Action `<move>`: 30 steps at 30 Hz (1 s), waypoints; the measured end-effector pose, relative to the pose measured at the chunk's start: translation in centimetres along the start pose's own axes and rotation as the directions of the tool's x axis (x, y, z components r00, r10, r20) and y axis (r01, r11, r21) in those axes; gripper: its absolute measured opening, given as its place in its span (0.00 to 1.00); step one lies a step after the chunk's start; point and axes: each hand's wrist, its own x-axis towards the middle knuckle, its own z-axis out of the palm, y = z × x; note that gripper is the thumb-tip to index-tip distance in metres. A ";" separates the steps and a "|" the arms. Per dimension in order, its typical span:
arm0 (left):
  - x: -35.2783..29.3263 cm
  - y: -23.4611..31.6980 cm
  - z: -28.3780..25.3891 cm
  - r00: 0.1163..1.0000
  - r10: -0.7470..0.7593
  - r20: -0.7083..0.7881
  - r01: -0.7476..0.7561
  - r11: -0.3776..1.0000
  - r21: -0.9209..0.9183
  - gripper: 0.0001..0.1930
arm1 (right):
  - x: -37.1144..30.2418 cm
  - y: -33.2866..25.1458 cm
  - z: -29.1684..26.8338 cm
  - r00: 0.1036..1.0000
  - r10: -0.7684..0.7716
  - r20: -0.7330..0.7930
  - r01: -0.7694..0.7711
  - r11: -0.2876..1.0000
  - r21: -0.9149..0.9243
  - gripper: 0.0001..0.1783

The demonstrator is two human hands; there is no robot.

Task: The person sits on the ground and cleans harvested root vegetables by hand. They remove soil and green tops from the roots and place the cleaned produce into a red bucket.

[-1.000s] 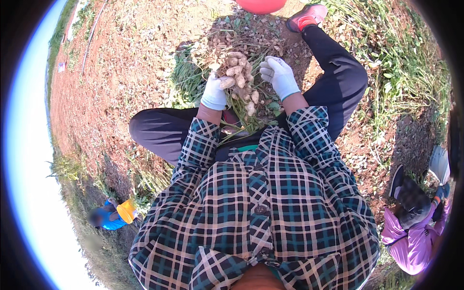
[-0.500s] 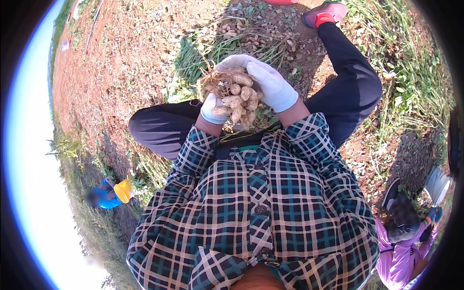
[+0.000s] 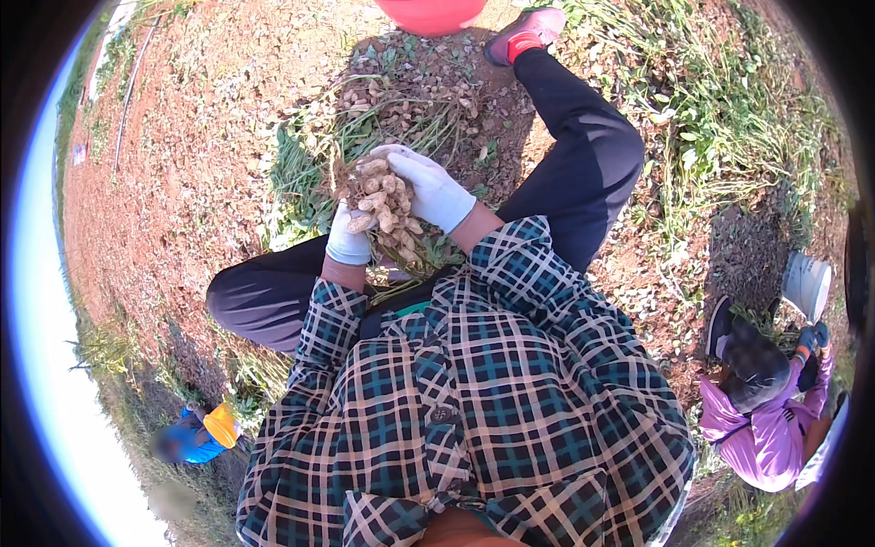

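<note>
A thick cluster of peanuts (image 3: 385, 205), still joined to thin brown roots and green stems, is held up over my lap. My left hand (image 3: 347, 239), in a white glove, is closed round the root side of the bunch. From the other side my right hand (image 3: 431, 189), gloved the same way, curls over the pods with its fingers against the far edge of the cluster; some fingertips are hidden behind it. Beneath and beyond the hands, pulled green peanut plants (image 3: 305, 169) lie on the soil, with a pile of loose peanuts (image 3: 424, 105) beside them.
At the far edge stands a red tub (image 3: 433, 11), near my shoe (image 3: 527, 35). To the right, a person in purple (image 3: 766, 428) bends beside a white bucket (image 3: 806, 287). A person in blue (image 3: 190, 442) is at the lower left, next to something orange (image 3: 221, 425).
The view has shifted, so more of the red tub shows. Both hands still hold the peanut bunch over my lap. The white bucket by the person in purple has changed its tilt.
</note>
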 end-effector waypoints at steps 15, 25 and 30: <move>1.4 -1.0 1.3 0.998 -0.011 -0.063 0.019 0.991 0.132 0.19 | 0.4 0.2 -2.4 0.999 -0.015 0.034 0.010 0.990 0.140 0.15; 1.1 -1.1 0.4 0.999 0.005 -0.032 0.004 0.965 0.263 0.21 | 0.1 -0.6 -2.4 0.995 -0.018 0.100 0.022 0.999 -0.037 0.18; 2.2 -1.5 1.8 0.984 -0.147 0.098 0.151 0.987 -0.044 0.20 | -0.5 -2.4 -1.9 0.995 -0.092 0.050 0.104 0.894 -0.435 0.13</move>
